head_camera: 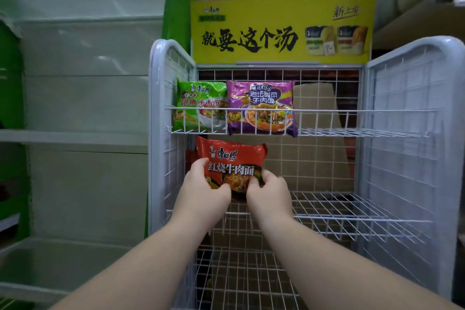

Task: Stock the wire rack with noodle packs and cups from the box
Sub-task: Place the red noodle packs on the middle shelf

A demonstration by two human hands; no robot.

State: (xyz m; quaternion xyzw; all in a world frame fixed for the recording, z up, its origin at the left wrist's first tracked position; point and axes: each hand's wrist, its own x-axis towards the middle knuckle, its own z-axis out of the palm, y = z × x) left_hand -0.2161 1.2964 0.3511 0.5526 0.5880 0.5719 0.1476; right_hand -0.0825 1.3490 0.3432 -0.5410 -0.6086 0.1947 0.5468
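1. The left hand [201, 184] and right hand [269, 189] are gripping the red pack's [234, 161] lower edge, holding it upright.
2. The pack is standing at the left end of the rack's [402, 133] middle shelf [352, 211].
3. A green pack [198, 106] and a purple pack [261, 108] are standing on the top shelf.

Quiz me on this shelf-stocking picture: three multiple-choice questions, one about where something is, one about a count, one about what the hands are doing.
1. Where does the purple pack stand?
A. Top shelf, right of the green pack
B. Middle shelf, alone
C. Bottom shelf

2. How many packs stand on the top shelf?
A. One
B. Two
C. Four

3. What is happening with the red pack?
A. It lies untouched on the shelf
B. One hand holds it
C. Both hands hold it

Answers:
1 A: it stands beside the green pack behind the top shelf's front rail.
2 B: only the green and purple ones stand there.
3 C: the left hand and right hand grip its lower edge at the middle shelf.
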